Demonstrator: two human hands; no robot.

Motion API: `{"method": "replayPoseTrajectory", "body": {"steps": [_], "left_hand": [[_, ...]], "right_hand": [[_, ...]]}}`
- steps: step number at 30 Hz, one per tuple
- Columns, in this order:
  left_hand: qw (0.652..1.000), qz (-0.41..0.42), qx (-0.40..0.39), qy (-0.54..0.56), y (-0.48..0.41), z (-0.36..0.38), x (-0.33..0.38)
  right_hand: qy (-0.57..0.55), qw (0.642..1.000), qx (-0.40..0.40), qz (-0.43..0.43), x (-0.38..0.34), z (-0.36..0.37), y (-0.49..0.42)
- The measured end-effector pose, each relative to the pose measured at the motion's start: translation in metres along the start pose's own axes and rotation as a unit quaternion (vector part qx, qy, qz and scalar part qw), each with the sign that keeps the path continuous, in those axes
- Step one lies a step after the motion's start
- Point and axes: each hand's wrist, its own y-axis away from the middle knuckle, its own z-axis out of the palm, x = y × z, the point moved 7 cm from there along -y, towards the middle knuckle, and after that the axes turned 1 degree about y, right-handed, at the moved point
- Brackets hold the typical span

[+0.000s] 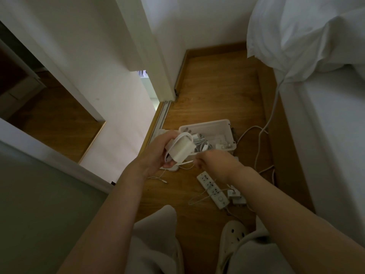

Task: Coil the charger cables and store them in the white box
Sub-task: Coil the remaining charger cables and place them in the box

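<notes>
Left hand (158, 153) grips charger brick (180, 149), right hand (213, 161) pinches its cable (184, 164); white box (225, 125) part filled, more chargers (236, 196) left on floor.

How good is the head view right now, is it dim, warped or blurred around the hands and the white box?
Head view: dim overall, with the brightest patches on the bedding and the wall; wide-angle bending curves the door frame edges. The right hand looks slightly motion-blurred pulling the cable; the left hand and the charger brick read clearly. The contents of the white box are murky, cables hard to separate.
</notes>
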Motion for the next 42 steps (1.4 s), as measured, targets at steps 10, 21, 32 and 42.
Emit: {"method": "replayPoseTrajectory", "body": {"steps": [10,21,32,42], "left_hand": [[0.943,-0.018,0.063,-0.325,-0.005,-0.035,-0.018],[0.921,0.011,0.219,-0.323,-0.017,-0.048,-0.017],[0.979,-0.008,0.201,0.018,-0.017,-0.046,-0.025],[0.941,-0.018,0.031,0.336,-0.006,-0.015,-0.004]], "right_hand": [[0.019,0.988,0.146,0.055,0.01,-0.045,0.007],[0.002,0.987,0.157,-0.026,-0.038,-0.034,0.011],[0.001,0.991,0.077,-0.11,-0.078,0.01,0.021],[0.0,0.997,0.035,-0.062,-0.044,0.017,0.002]]}}
